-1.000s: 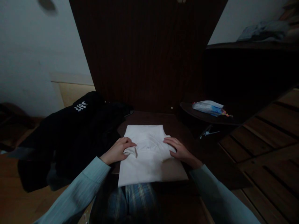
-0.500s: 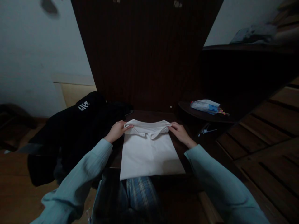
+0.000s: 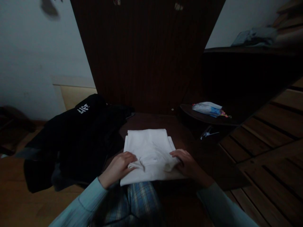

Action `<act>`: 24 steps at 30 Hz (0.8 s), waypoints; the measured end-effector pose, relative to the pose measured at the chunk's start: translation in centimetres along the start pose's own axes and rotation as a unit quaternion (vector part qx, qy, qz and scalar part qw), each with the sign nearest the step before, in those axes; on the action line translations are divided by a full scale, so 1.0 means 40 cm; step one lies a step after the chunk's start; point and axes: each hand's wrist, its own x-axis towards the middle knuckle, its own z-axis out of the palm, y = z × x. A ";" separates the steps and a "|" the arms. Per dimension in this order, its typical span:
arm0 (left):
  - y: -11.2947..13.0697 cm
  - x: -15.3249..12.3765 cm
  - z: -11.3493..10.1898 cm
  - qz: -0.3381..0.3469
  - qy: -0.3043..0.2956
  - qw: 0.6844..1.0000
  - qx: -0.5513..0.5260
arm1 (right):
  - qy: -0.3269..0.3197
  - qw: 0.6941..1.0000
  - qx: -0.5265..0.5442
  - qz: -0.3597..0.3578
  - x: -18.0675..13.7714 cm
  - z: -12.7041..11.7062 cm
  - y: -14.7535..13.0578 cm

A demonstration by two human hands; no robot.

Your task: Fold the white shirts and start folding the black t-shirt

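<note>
A white shirt (image 3: 148,148) lies folded on a dark wooden table (image 3: 180,130) in front of me. My left hand (image 3: 118,168) grips the collar end at the shirt's near left edge, fingers curled on the cloth. At the near right edge, my right hand (image 3: 187,164) pinches the same end. Both hands hold the collar close to the table's near edge, above my plaid trousers (image 3: 139,201).
A heap of black clothes (image 3: 71,138) with white lettering lies to the left. A small round dark table (image 3: 205,118) at the right carries a plastic bag (image 3: 208,108). A dark wooden panel (image 3: 146,53) stands behind. Wooden slats (image 3: 267,138) run along the right.
Half a second ago both hands held the collar end at the shirt's far edge. They have brought it back toward me, and the shirt now lies folded shorter.
</note>
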 end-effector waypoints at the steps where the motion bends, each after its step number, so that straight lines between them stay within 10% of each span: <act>1: -0.002 -0.014 0.016 -0.004 -0.016 1.000 0.010 | -0.009 1.000 -0.017 -0.011 -0.016 0.015 0.002; 6: 0.004 -0.020 0.023 -0.029 -0.020 0.998 0.053 | -0.050 0.996 -0.049 -0.053 -0.014 0.017 0.004; 13: 0.034 -0.027 -0.006 0.003 0.121 0.992 0.034 | 0.026 0.999 -0.016 -0.043 -0.006 -0.045 -0.026; 19: 0.022 -0.072 0.048 -0.003 0.028 1.000 0.005 | -0.010 0.997 -0.049 -0.057 -0.085 0.011 -0.034; 24: 0.034 -0.064 0.026 0.017 0.067 0.996 -0.050 | 0.036 0.995 -0.070 -0.069 -0.082 -0.024 -0.038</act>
